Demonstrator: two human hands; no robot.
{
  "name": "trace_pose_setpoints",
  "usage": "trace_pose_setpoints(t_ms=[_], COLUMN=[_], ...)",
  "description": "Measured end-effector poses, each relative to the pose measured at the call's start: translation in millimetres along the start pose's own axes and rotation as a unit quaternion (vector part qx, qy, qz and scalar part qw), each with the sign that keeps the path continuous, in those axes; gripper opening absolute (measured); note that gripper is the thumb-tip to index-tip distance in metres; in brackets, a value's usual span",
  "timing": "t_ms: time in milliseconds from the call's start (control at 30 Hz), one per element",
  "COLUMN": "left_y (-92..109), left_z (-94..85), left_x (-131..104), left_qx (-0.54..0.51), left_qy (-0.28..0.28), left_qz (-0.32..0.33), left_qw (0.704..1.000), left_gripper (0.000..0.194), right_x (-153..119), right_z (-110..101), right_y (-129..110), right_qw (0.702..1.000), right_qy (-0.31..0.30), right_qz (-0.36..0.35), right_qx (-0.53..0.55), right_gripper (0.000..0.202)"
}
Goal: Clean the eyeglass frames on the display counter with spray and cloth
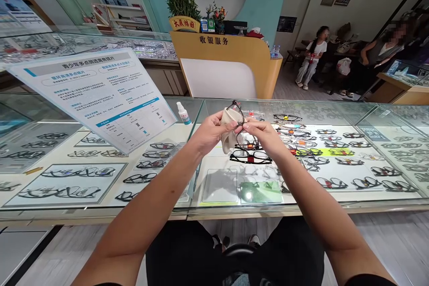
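Above the glass counter, my left hand (216, 128) is closed on a beige cloth (229, 137) folded against a pair of dark-framed glasses (240, 114). The fingers of my right hand (262, 133) pinch the same frame from the other side. One lens area of the glasses is partly covered by cloth and fingers. A small white spray bottle (183, 113) stands on the counter left of my hands. Beneath the glass, just below my hands, lies a black frame with a red tag (250, 157).
A large printed sign (97, 94) stands tilted at the left. Rows of glasses (331, 183) lie inside the glass display case (301, 210). Beyond it is a wooden cashier desk (224, 49). Two people (312, 56) are at the back right.
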State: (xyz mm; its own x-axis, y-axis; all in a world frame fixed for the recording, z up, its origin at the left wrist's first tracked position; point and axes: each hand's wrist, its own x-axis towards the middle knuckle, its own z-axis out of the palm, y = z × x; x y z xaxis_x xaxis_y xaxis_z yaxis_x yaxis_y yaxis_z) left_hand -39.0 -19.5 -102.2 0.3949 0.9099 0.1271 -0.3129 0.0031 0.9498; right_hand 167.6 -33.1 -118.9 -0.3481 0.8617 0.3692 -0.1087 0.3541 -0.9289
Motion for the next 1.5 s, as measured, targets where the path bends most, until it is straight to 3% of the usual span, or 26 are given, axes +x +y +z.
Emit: trace_pose_setpoints(t_ms=[200, 700, 1133, 1500], left_y=[0, -16, -15, -18], left_z=[0.4, 6.8, 13.3, 21.7], left_x=[-2, 1, -1, -4], left_qx=[0.012, 0.060, 0.050, 0.042], left_qy=[-0.010, 0.066, 0.070, 0.130], left_qz=[0.001, 0.099, 0.102, 0.106], left_qw=[1.000, 0.991, 0.991, 0.985], left_gripper=[0.055, 0.047, 0.057, 0.066], right_x=[0, -2, -3, -5], right_z=[1, 8, 11, 17], right_y=[1, -2, 0, -1], right_qw=[1.000, 0.999, 0.998, 0.995], right_qy=[-0.001, -0.031, -0.045, -0.055], right_qz=[0.007, 0.001, -0.004, -0.023], right_qx=[0.004, -0.038, -0.046, -0.083], right_gripper=[0.045, 0.056, 0.058, 0.061])
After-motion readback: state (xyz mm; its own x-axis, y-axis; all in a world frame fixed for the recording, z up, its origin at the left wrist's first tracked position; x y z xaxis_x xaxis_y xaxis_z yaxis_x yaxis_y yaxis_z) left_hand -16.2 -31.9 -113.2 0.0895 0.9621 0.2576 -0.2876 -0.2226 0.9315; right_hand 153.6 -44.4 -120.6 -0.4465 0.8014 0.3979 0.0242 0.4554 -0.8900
